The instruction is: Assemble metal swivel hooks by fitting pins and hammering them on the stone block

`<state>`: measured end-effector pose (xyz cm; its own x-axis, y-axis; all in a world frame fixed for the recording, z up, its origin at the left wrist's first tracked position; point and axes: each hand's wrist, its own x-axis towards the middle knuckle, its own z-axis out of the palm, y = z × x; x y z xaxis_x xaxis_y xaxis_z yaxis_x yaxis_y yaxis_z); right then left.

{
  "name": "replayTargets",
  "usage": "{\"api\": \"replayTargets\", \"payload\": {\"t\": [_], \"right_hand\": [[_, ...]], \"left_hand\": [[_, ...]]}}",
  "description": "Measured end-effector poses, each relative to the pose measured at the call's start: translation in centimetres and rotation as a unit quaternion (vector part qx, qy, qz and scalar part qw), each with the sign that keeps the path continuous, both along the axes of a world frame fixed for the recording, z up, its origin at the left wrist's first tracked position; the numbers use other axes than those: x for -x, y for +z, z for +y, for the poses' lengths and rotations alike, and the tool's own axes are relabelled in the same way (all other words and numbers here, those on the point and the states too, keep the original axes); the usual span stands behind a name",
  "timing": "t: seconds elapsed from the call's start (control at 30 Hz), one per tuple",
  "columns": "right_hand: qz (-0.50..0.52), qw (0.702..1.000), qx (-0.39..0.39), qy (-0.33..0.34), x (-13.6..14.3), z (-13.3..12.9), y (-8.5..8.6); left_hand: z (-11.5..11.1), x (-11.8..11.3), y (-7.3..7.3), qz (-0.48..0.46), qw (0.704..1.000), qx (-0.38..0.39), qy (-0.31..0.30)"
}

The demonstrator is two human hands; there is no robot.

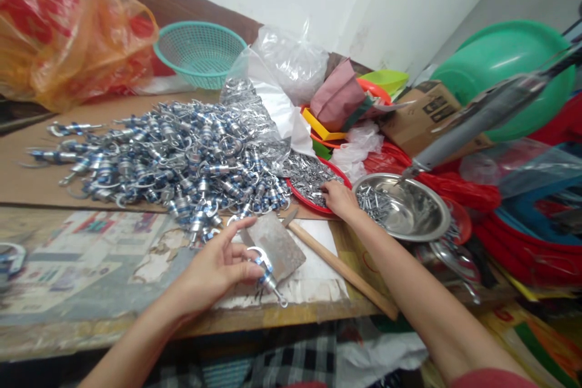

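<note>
Bench ran across the full view. Big heap of metal fittings, silver with blue bands, sat on its far left half, on cardboard. Orange plastic bag stood behind, far left; green basin leaned back right. Steel bowl on the right held thin metal pins. Red tray sat just left of it, filled with loose small parts. Hammer lay diagonally, head beside the steel block, handle toward front edge. Left hand pinched one hooked fitting between thumb and fingers, index extended; fitting was at the block's left side, eye end down, contact unclear. Right hand reached into the tray, fingers bent among the parts; couldn't tell if it gripped one.
</note>
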<state>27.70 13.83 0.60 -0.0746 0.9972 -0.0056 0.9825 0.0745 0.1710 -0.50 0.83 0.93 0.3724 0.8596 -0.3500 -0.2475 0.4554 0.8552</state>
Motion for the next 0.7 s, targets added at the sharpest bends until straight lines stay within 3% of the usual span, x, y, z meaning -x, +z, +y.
{"api": "replayTargets", "payload": {"t": [0.27, 0.5, 0.6, 0.7], "right_hand": [[0.041, 0.999, -0.014, -0.002, 0.7, 0.2, 0.2], [0.165, 0.983, -0.079, -0.021, 1.4, -0.9, 1.4], [0.245, 0.966, -0.086, -0.008, 3.2, -2.7, 2.7], [0.366, 0.929, -0.016, 0.046, 6.1, -6.2, 3.7]], "left_hand": [[0.0, -0.1, 0.0, -0.001, 1.0, -0.002, -0.005], [0.0, -0.1, 0.1, -0.004, 1.0, -0.001, -0.007], [-0.1, -0.1, 0.2, -0.006, 1.0, 0.001, -0.008], [-0.1, 0.0, 0.5, -0.001, 1.0, 0.005, -0.013]]}}
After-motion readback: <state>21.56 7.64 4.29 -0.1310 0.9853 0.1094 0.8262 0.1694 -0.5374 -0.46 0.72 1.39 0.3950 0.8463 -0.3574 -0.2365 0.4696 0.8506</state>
